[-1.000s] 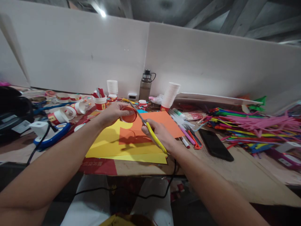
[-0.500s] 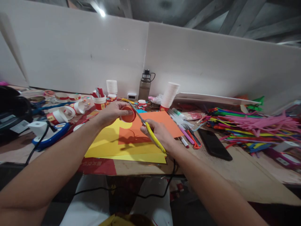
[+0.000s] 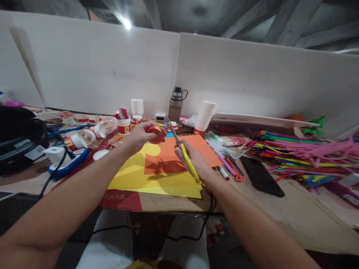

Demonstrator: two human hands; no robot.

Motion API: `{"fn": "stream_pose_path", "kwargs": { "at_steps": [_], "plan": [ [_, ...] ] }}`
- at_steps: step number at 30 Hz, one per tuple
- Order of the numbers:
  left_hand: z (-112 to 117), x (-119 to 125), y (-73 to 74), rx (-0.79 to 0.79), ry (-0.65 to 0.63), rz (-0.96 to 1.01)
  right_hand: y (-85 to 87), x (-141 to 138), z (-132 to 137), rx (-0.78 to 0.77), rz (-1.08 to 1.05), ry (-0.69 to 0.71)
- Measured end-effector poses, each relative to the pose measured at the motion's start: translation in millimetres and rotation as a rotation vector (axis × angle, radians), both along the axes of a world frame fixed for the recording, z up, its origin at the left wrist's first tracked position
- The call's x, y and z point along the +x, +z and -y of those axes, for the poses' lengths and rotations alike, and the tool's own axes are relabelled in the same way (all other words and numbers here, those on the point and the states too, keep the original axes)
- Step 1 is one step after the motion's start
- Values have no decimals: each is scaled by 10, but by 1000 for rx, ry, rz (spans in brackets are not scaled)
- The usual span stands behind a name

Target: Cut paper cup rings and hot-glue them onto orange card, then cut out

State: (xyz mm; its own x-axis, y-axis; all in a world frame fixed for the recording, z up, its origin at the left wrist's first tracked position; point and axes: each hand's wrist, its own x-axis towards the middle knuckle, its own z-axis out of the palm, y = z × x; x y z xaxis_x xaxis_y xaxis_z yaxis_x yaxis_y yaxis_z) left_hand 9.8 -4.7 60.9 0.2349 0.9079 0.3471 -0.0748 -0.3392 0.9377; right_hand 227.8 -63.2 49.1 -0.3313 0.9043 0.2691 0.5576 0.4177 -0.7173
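Observation:
My left hand (image 3: 141, 136) is closed on a red paper cup piece (image 3: 156, 133), a short round section with a gold print, held above the paper. My right hand (image 3: 193, 154) grips yellow-handled scissors (image 3: 187, 158), whose blades point up and away, just right of the cup piece and apart from it. Beneath both hands lie an orange paper sheet (image 3: 202, 149) and yellow paper sheets (image 3: 126, 179), with shadows of the hands on them.
A water bottle (image 3: 175, 106) and a stack of paper cups (image 3: 206, 115) stand at the back. Markers (image 3: 226, 166), a phone (image 3: 262, 175) and pipe cleaners (image 3: 297, 149) lie right. Cut cups (image 3: 75, 141) and a blue-and-white device (image 3: 68, 162) sit left.
The cup piece has turned in my left hand, so its printed outside shows now. The scissors have come away from it to the right, with blades more upright. The view has shifted slightly.

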Motion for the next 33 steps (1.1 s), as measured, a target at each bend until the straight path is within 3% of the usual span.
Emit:
{"fn": "stream_pose_path", "kwargs": {
  "at_steps": [9, 16, 19, 24, 28, 33],
  "plan": [
    [-22, -10, -32, -28, -76, 11, 52, -11, 38, 6, 60, 25],
    [-22, 28, -33, -359, -154, 242, -22, 24, -63, -8, 109, -110],
    [-58, 7, -65, -417, -197, 303, -44, 47, -119, 8, 120, -153],
    [-81, -3, -101, -302, -265, 272, -102, 88, -222, 13, 78, -188],
    [-61, 30, -102, -170, -156, 143, -147, 111, -275, 6, 13, -184],
    [-111, -27, -129, -177, -190, 28, -175, 129, -313, 33, 5, -170]
  ]
}}
